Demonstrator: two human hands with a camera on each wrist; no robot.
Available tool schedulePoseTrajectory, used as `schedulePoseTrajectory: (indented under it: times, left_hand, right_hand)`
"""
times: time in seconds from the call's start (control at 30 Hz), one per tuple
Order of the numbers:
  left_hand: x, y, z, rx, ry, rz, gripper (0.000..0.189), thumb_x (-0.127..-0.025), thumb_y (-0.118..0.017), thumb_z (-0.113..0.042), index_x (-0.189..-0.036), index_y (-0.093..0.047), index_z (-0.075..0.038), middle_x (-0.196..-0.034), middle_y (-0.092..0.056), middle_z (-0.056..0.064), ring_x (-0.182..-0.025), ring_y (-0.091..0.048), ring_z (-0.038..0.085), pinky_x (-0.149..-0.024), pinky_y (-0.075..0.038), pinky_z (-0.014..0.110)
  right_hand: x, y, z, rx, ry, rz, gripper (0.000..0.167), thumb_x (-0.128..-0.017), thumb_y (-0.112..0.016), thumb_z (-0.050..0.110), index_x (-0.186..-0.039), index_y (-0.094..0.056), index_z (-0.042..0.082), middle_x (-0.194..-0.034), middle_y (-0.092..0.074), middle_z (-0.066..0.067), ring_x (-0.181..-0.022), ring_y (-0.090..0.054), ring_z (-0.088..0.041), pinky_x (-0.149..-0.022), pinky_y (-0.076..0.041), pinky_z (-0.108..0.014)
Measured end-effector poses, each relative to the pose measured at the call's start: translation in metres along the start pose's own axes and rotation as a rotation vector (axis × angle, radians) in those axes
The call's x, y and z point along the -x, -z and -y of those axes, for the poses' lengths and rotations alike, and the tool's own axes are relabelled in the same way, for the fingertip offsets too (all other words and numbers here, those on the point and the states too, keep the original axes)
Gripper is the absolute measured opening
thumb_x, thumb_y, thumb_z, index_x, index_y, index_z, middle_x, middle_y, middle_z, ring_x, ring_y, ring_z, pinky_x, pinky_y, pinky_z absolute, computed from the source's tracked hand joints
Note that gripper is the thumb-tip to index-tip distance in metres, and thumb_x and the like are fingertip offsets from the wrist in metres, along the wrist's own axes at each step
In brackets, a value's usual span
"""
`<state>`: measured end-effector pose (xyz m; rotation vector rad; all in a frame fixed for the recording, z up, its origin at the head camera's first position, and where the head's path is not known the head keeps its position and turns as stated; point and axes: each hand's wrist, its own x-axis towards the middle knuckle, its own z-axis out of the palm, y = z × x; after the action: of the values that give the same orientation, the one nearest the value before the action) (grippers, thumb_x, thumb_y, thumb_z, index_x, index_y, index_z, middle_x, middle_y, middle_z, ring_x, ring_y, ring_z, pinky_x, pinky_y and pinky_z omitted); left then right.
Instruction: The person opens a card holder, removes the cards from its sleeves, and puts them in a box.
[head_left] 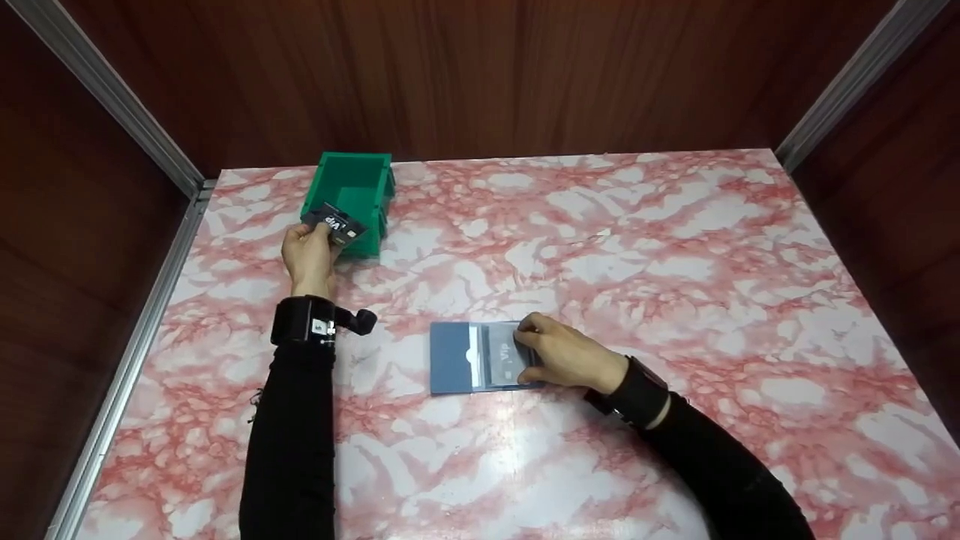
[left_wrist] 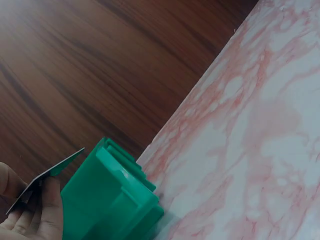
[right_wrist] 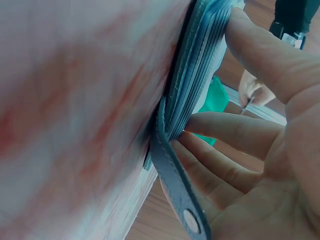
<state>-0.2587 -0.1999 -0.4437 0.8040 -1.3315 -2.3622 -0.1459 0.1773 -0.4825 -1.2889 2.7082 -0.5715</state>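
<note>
A dark card marked "Vip" (head_left: 341,223) is pinched between the thumb and fingers of my left hand (head_left: 307,251), over the near end of the green bin (head_left: 352,184). In the left wrist view the card (left_wrist: 47,175) shows nearly edge-on beside the bin (left_wrist: 112,195). My right hand (head_left: 574,352) grips the right part of an open blue card holder (head_left: 451,360) lying on the table. Its clear sleeve shows another "Vip" card (head_left: 504,356). In the right wrist view, thumb and fingers hold the stacked sleeves (right_wrist: 202,70) at their edges, and a snap strap (right_wrist: 175,175) hangs out.
The pink and white marbled table (head_left: 660,247) carries the bin near its back left corner. Dark wooden panels (head_left: 480,75) stand behind and at both sides, with metal rails (head_left: 127,97) at the corners.
</note>
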Motion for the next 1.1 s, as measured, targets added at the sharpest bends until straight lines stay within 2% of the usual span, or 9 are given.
schedulePoseTrajectory:
  times: [0.13,0.3,0.53,0.6,0.67,0.83,0.93,1.1]
  left_hand:
    - [-0.008,0.004,0.005,0.04,0.029,-0.03,0.013,-0.103,-0.054,0.007,-0.104,-0.046,-0.003,-0.119,-0.053,0.013,-0.096,-0.064,0.018,-0.082,-0.062,0.024]
    - [-0.016,0.008,0.011,0.05,0.048,-0.047,0.012,-0.104,-0.053,0.005,-0.105,-0.045,-0.004,-0.124,-0.053,0.013,-0.103,-0.064,0.02,-0.094,-0.06,0.028]
    - [-0.021,0.01,0.015,0.071,0.07,-0.02,0.014,-0.105,-0.052,0.006,-0.108,-0.044,-0.004,-0.153,-0.048,0.022,-0.129,-0.061,0.029,-0.104,-0.056,0.032]
    - [-0.021,0.01,0.015,0.063,0.076,-0.011,0.014,-0.105,-0.051,0.006,-0.109,-0.043,-0.005,-0.156,-0.046,0.023,-0.131,-0.06,0.029,-0.105,-0.055,0.033]
    - [-0.021,0.01,0.016,0.04,0.075,-0.007,0.014,-0.106,-0.052,0.005,-0.109,-0.043,-0.005,-0.155,-0.047,0.023,-0.128,-0.062,0.028,-0.105,-0.055,0.033]
    - [-0.022,0.01,0.019,-0.006,0.065,-0.006,0.014,-0.105,-0.053,0.004,-0.107,-0.043,-0.005,-0.143,-0.051,0.019,-0.109,-0.064,0.021,-0.103,-0.056,0.032]
    - [-0.023,0.011,0.019,-0.015,0.071,-0.003,0.015,-0.106,-0.054,0.003,-0.108,-0.043,-0.006,-0.142,-0.051,0.018,-0.112,-0.064,0.022,-0.104,-0.056,0.032]
    - [-0.023,0.012,0.019,-0.025,0.079,0.006,0.016,-0.105,-0.056,0.003,-0.11,-0.043,-0.006,-0.142,-0.052,0.018,-0.129,-0.061,0.026,-0.105,-0.055,0.031]
  right_hand:
    - [0.0,0.001,0.0,-0.005,-0.006,0.001,0.056,-0.088,-0.089,0.024,-0.125,-0.068,-0.012,-0.122,-0.061,-0.022,-0.103,-0.065,-0.033,-0.09,-0.058,-0.043]
    - [0.0,0.001,0.001,-0.006,-0.005,-0.009,0.055,-0.086,-0.09,0.024,-0.123,-0.068,-0.011,-0.121,-0.061,-0.021,-0.101,-0.065,-0.031,-0.088,-0.058,-0.042]
    - [0.0,0.001,0.001,-0.009,-0.008,-0.006,0.058,-0.087,-0.09,0.024,-0.126,-0.068,-0.014,-0.123,-0.062,-0.022,-0.104,-0.067,-0.033,-0.091,-0.059,-0.043]
    - [0.0,0.0,0.0,-0.011,-0.011,-0.001,0.059,-0.088,-0.089,0.024,-0.127,-0.067,-0.014,-0.123,-0.062,-0.022,-0.104,-0.067,-0.032,-0.091,-0.059,-0.043]
    - [0.0,0.0,0.0,-0.013,-0.013,0.003,0.059,-0.088,-0.089,0.025,-0.127,-0.067,-0.014,-0.123,-0.061,-0.022,-0.103,-0.066,-0.032,-0.091,-0.059,-0.043]
    - [0.0,0.001,0.001,-0.013,-0.008,0.003,0.058,-0.088,-0.089,0.025,-0.127,-0.067,-0.013,-0.122,-0.061,-0.022,-0.105,-0.066,-0.033,-0.091,-0.059,-0.043]
    - [0.0,0.002,0.002,-0.012,-0.008,0.001,0.058,-0.088,-0.089,0.025,-0.127,-0.067,-0.013,-0.122,-0.061,-0.022,-0.105,-0.067,-0.033,-0.09,-0.059,-0.043]
    - [0.001,0.001,0.002,-0.012,-0.012,0.002,0.058,-0.088,-0.089,0.025,-0.126,-0.068,-0.013,-0.122,-0.061,-0.021,-0.104,-0.066,-0.032,-0.09,-0.059,-0.042]
